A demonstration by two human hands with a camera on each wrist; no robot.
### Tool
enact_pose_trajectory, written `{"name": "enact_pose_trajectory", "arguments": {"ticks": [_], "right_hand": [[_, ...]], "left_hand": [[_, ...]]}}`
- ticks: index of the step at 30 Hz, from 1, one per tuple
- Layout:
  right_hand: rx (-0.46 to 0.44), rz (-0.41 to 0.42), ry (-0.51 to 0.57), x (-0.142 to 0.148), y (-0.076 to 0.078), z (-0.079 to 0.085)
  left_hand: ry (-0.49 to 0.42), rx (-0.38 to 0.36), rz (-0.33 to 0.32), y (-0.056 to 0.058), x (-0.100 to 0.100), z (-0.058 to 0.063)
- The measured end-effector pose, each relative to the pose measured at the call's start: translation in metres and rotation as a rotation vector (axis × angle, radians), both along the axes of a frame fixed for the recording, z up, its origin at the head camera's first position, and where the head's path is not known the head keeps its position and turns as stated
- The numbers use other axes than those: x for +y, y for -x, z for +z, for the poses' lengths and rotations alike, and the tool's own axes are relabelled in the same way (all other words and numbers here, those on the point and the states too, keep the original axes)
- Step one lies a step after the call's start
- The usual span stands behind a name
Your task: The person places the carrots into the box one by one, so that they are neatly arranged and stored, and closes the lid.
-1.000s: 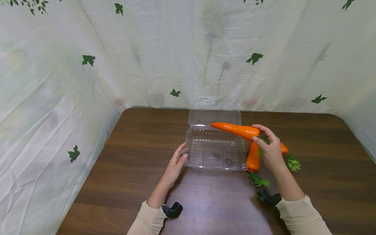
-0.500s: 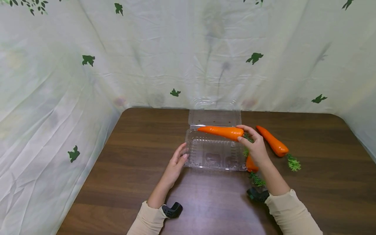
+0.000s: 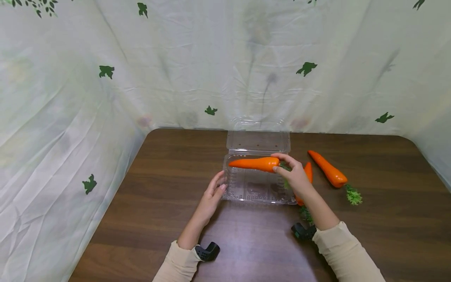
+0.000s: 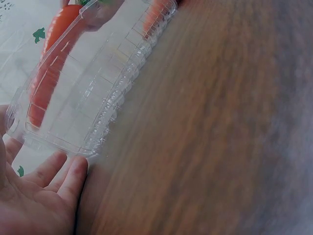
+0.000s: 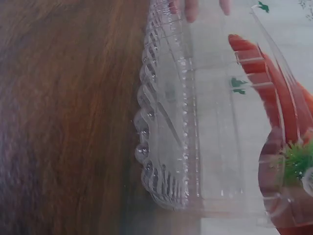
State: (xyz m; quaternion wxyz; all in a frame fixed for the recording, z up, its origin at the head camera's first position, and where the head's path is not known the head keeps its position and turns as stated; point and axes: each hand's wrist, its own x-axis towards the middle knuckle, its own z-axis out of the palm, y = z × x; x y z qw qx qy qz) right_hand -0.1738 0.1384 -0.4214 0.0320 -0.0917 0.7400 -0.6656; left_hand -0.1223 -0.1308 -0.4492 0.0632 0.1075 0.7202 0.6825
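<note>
My right hand (image 3: pixel 296 177) pinches an orange carrot (image 3: pixel 253 163) by its thick top, with the green leaves partly hidden behind the fingers. Tip pointing left, the carrot is over the back part of a clear plastic clamshell container (image 3: pixel 258 187); the left wrist view shows the carrot (image 4: pixel 54 73) through the clear wall. The hinged lid (image 3: pixel 258 141) lies back, away from me. At the container's left side, my left hand (image 3: pixel 210 197) touches the edge with its fingers extended. Seen from the left wrist, that hand (image 4: pixel 41 196) has its fingertips against the corner.
A second carrot (image 3: pixel 308 171) lies just right of the container, partly covered by my right hand and forearm. Further right, a third carrot (image 3: pixel 328 169) rests on the brown wooden table (image 3: pixel 169 176). A pale patterned curtain (image 3: pixel 176 70) hangs behind the table.
My right hand has carried the carrot leftward and slightly nearer to me, from the container's right back edge to over its back part. The left hand has stayed put.
</note>
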Motion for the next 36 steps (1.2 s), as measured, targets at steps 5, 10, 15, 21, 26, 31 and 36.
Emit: {"name": "enact_pose_trajectory", "arguments": {"ticks": [5,10,15,21,26,31,36], "right_hand": [[-0.018,0.005,-0.032,-0.004,0.004,-0.004],[-0.044,0.000,-0.050,-0.006,0.005,-0.003],[-0.076,0.014,-0.049,-0.007,0.005,-0.001],[-0.105,0.041,-0.031,-0.009,0.006,0.000],[-0.120,0.055,-0.054,-0.011,0.008,-0.001],[-0.117,0.062,-0.111,-0.011,0.009,-0.003],[-0.111,0.027,-0.125,-0.010,0.010,-0.007]], "left_hand": [[-0.003,0.010,-0.001,0.000,0.001,0.000],[-0.001,0.008,-0.002,0.000,0.001,0.000],[-0.007,0.005,-0.006,0.000,0.001,0.001],[-0.019,0.015,-0.013,0.000,0.001,0.001],[-0.018,0.019,-0.012,0.000,0.000,0.001],[-0.024,0.013,-0.015,0.001,0.000,0.001],[-0.031,0.013,-0.015,0.000,0.000,0.001]]}}
